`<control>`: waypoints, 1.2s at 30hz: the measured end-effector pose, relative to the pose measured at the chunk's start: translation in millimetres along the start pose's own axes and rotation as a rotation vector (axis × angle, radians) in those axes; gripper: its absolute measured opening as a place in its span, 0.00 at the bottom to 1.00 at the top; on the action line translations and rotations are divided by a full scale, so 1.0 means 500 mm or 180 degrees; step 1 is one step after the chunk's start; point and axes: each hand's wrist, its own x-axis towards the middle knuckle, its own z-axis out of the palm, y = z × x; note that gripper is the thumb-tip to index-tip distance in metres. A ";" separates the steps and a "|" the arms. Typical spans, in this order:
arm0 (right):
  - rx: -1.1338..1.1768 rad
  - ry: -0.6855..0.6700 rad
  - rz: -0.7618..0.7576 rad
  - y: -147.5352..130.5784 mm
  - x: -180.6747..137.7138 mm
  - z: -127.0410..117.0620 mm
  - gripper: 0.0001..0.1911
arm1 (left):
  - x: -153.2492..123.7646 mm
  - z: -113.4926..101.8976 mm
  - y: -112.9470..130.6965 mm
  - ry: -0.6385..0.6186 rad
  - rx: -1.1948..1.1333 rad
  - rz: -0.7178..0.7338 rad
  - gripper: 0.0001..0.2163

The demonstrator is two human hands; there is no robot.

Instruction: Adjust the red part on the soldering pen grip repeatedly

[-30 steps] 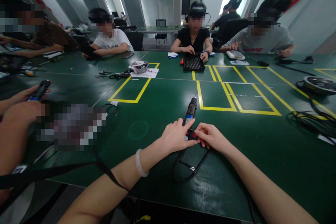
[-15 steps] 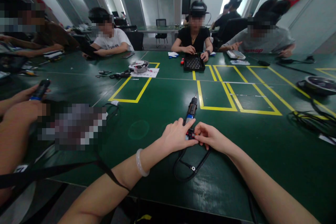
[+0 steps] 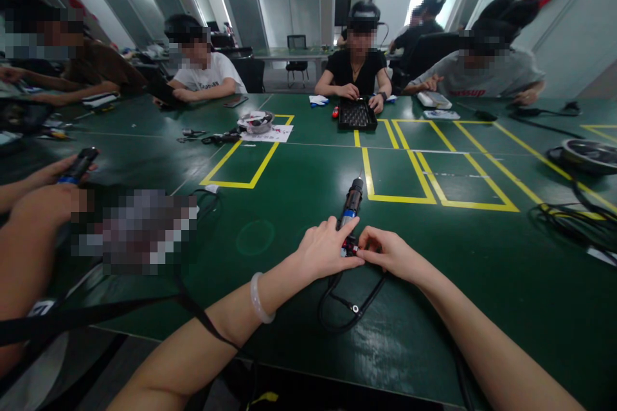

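A corded electric screwdriver point(image 3: 353, 197), black with a blue band, lies on the green table with its thin bit pointing away from me. My left hand point(image 3: 324, 245) is closed around its rear body, thumb and fingers on either side. Between my hands shows a small red-and-black part point(image 3: 350, 246) at the tool's rear end. My right hand point(image 3: 385, 250) pinches at that end from the right; its fingertips hide whatever they hold. A black cable point(image 3: 332, 324) with a ring terminal point(image 3: 355, 309) loops on the table below my hands.
Yellow tape outlines point(image 3: 402, 199) mark the table. Coiled black cables point(image 3: 573, 215) lie at right, near a round device point(image 3: 590, 155). At left, a co-worker's hand point(image 3: 65, 196) holds a similar tool. A person opposite handles a black tray point(image 3: 357, 117). A strap point(image 3: 96, 321) crosses at lower left.
The fingers of my right hand have drawn closer together at the tool's rear end. My left hand and the screwdriver stay in place.
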 end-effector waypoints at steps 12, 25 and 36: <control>0.0695 -0.0071 0.0143 0.019 0.006 0.013 0.12 | 0.000 -0.003 0.005 -0.0029 0.0024 -0.0046 0.40; 0.0130 0.0095 -0.0143 0.010 0.005 0.013 0.09 | 0.001 -0.008 0.004 -0.0060 0.0015 -0.0041 0.39; 0.0600 -0.0061 0.0094 -0.004 0.003 0.019 0.06 | -0.002 -0.010 0.010 -0.0060 0.0024 -0.0065 0.38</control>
